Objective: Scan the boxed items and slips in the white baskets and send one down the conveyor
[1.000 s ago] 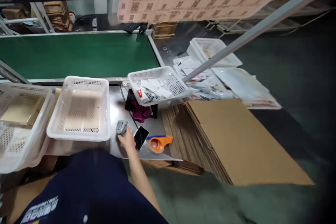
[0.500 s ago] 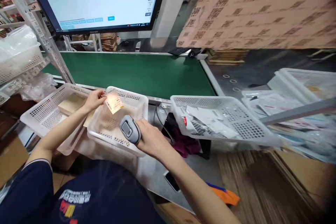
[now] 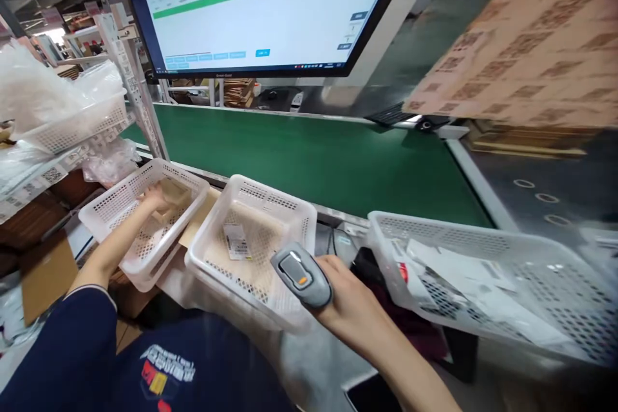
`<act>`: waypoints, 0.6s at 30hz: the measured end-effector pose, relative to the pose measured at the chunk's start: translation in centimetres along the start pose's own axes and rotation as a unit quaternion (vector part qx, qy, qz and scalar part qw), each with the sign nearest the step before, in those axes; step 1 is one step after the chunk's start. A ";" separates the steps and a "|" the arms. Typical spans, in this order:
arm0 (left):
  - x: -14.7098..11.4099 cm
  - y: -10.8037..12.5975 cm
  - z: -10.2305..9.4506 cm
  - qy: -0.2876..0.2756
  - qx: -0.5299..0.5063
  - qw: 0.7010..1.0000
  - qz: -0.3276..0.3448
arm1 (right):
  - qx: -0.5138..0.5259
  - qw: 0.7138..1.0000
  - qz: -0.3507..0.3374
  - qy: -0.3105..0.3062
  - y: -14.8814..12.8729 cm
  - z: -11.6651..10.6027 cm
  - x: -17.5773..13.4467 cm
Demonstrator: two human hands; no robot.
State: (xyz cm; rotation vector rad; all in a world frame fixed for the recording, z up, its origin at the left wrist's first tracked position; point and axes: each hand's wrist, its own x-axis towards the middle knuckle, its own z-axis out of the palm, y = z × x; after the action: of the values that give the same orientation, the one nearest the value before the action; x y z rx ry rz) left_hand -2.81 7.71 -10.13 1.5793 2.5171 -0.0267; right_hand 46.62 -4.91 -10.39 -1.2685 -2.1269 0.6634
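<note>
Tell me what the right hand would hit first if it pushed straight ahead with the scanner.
Probably the near wall of the middle white basket: the right hand aims the barcode scanner at it, and it looks almost touching, though depth is unclear.

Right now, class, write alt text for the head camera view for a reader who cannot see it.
A right hand holds a grey scanner beside a white basket containing a label. The left hand reaches into another basket, below a monitor.

Your scanner point(image 3: 302, 273) is smooth grey plastic, slightly glossy. Baskets point(image 3: 290, 219) at 9 o'clock are perforated white plastic, matt. Paper label point(image 3: 236, 241) inside. Conveyor belt point(image 3: 309, 158) at 12 is matt green.
</note>
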 end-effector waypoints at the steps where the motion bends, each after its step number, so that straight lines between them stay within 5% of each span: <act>1: -0.4 0.2 -0.2 0.026 0.015 0.999 0.011 | -0.003 1.000 -0.013 -0.002 -0.6 -0.4 0.8; 6: -4.9 2.9 -3.7 0.198 0.099 0.956 0.191 | -0.023 0.995 -0.095 0.010 -5.2 -3.4 5.5; 11: -10.3 7.8 -5.5 0.235 0.087 0.907 0.338 | -0.117 0.988 -0.098 0.014 -8.3 -5.3 8.9; 14: -12.0 10.2 -4.0 0.243 0.078 0.881 0.399 | -0.156 0.986 -0.057 0.022 -8.2 -6.3 8.0; 18: -12.5 11.7 0.9 0.278 0.065 0.838 0.465 | -0.132 0.989 -0.029 0.062 -6.5 -9.8 4.2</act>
State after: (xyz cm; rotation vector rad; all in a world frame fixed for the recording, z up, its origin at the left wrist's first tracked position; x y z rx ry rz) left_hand 13.10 1.61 -8.25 3.0383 1.7418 0.4479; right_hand 47.74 -2.71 1.80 -1.3419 -2.1895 0.2750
